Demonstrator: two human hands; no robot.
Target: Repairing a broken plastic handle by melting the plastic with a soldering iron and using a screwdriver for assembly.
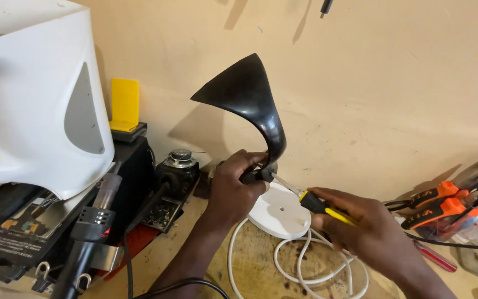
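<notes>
bench [250,260]: worn wood, set against the wall
near middle: white round base [279,213], white cord [305,266]
left side: black station [29,232]
right edge: orange-handled tools [435,206]

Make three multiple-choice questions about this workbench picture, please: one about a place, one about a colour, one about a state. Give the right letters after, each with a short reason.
1. Where does the white disc lie?
A. on the bench, over the white cable
B. on top of the white housing
C. hanging on the wall

2. What colours has the screwdriver handle?
A. red and white
B. yellow and black
C. all green

3. How does the left hand stand?
A. flat on the bench
B. closed around the base of the black horn-shaped part
C. open in the air

Answers:
1 A, the disc rests on the bench with the white cable looping under and in front of it.
2 B, the handle in the right hand is yellow with black.
3 B, the fingers wrap the narrow lower end of the black horn-shaped part.
</notes>
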